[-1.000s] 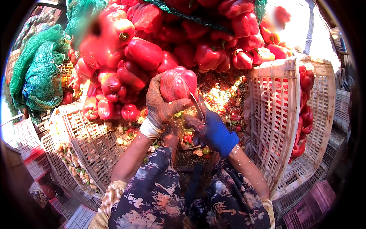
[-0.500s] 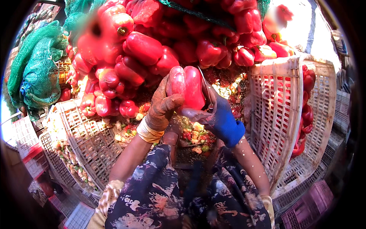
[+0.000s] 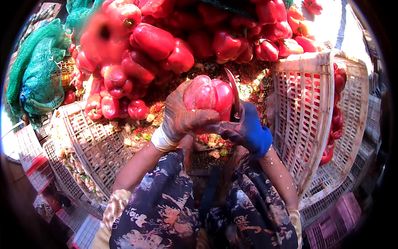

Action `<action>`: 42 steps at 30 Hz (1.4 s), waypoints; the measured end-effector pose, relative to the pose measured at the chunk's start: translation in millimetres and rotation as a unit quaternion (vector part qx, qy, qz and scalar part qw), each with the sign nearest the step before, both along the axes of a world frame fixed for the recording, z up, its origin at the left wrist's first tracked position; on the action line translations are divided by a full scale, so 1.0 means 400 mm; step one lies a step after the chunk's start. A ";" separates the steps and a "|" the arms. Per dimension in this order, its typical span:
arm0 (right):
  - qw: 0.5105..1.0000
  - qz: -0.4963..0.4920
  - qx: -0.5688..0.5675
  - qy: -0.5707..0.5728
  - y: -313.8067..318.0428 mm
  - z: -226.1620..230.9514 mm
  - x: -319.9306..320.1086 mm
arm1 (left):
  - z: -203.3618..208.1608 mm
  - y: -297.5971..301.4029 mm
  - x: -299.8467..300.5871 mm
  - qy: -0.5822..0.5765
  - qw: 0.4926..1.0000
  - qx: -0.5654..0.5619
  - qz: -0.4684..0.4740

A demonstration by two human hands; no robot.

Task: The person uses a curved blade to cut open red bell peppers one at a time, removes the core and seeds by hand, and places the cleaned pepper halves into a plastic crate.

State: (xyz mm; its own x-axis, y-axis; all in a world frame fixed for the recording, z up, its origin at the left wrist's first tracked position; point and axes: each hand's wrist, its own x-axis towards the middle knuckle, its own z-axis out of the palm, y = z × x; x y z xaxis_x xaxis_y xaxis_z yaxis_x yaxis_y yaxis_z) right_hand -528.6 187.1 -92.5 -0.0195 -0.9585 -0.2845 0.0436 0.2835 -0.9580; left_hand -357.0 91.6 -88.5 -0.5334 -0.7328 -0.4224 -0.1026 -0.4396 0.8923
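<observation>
A large red bell pepper (image 3: pixel 207 95) is gripped in my left hand (image 3: pixel 179 114), which wears a stained brown glove with a white cuff. Its lobed end is turned up toward me. My right hand (image 3: pixel 250 130), in a blue glove with a dark palm, closes on a knife (image 3: pixel 234 88) with a curved blade. That blade stands upright along the pepper's right side; whether it cuts into the flesh cannot be made out. Fingers of both hands meet beneath the pepper. Beyond them rises a big heap of red bell peppers (image 3: pixel 153 41).
On the right stands a white plastic crate (image 3: pixel 302 120), with red peppers showing behind its near wall. Another crate (image 3: pixel 97 145) at left borders a pile of pale pepper cores (image 3: pixel 74 170). Green mesh sacks (image 3: pixel 41 83) lie far left. Scraps (image 3: pixel 213 145) cover the ground between my legs.
The pepper has tipped so its lobed end faces up more. My right hand has shifted slightly right and down, and more of the knife blade now shows beside the pepper.
</observation>
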 end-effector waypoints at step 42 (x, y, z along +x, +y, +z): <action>0.987 -0.036 -0.052 0.147 0.050 -0.019 0.031 | -0.063 0.039 0.014 -0.180 0.971 -0.127 -0.095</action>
State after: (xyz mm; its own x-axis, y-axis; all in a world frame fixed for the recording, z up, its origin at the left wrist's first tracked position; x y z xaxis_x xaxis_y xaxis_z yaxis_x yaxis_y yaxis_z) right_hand -516.2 207.2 -100.1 -0.1555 -0.9754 -0.1562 -0.2251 0.1890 -0.9558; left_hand -351.2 107.3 -113.7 -0.5209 -0.7405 -0.4247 -0.4848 -0.1529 0.8611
